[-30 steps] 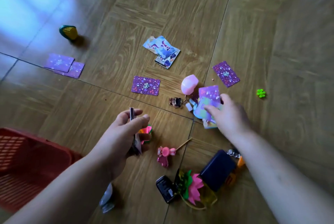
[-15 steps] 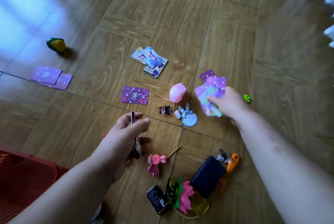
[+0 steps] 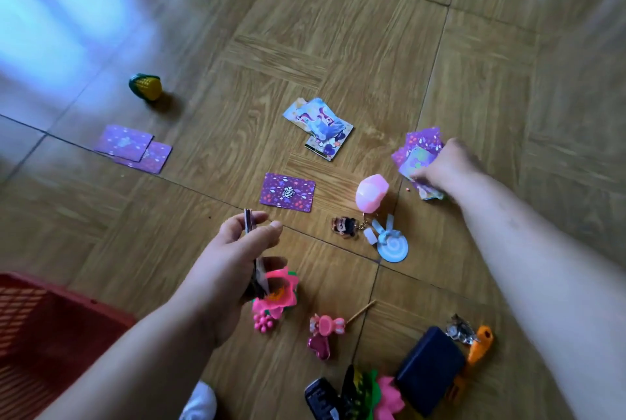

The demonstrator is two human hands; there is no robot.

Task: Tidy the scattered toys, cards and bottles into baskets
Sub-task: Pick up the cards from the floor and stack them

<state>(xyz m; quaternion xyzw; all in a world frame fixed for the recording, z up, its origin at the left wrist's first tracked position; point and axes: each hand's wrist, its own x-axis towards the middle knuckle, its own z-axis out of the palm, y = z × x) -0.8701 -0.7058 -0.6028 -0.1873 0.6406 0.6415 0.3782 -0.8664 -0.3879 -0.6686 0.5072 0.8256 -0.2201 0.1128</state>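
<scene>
On the floor, head view: toys and cards lie scattered over the wood-pattern floor (image 3: 474, 63). A red basket (image 3: 40, 324) sits at lower left, beside the left forearm.
Left hand (image 3: 233, 263): its grip pinches a thin stack of cards (image 3: 249, 224) edge-on between thumb and fingers, held up over a pink flower toy (image 3: 277, 291).
Right hand (image 3: 447, 165): it is reached out to the right of a pink egg toy (image 3: 371, 191). Its grip is closed on a fan of cards (image 3: 420, 152) with purple backs showing. The hand is blurred, so I cannot tell whether the fan's low edge touches the floor.
Loose cards: a single purple card (image 3: 287, 195) lies just ahead of the left hand, with a face-up pile (image 3: 320, 128) beyond it. An overlapping purple pair (image 3: 133, 148) lies far left, well apart from both hands.
Other toys: a corn toy (image 3: 145, 87) at far left, a keychain figure (image 3: 345, 226) near the egg, and a dark box (image 3: 430, 365) at lower right.
Step in hand: gathering cards, judged about midway. The toys look untouched.
Next move: probably passing the fan into the left stack, squaring the edges so none slip. The single purple card would come after that. It lies flat, so it calls for a fingertip under one edge or a slide.
</scene>
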